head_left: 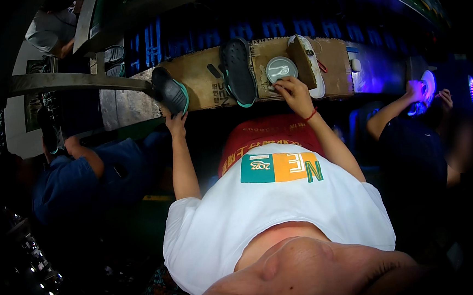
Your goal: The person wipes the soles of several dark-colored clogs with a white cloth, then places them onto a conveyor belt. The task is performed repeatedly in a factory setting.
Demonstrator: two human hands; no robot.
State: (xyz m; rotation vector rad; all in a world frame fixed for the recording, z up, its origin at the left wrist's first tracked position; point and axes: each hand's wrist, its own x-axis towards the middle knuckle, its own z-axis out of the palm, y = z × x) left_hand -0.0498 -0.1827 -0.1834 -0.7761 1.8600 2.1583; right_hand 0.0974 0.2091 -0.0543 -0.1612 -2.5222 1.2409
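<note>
At the left end of the cardboard, a black shoe point(171, 94) with a teal edge is held tilted in my left hand point(177, 124), the fingers gripping its lower end. My right hand point(295, 95) is over the near rim of a round bowl point(282, 68) with pale, shiny contents. Its fingers are pinched together; whatever they hold is too small to make out. Between my hands lies a black clog-like shoe point(237, 73) with holes in its upper and a teal edge, touched by neither hand.
Cardboard point(202, 84) covers the bench, with a small dark piece point(213, 70) on it. A white-edged shoe point(314, 68) stands by a cardboard flap right of the bowl. A metal bar point(78, 80) juts in at left. Co-workers point(93, 171) sit on both sides.
</note>
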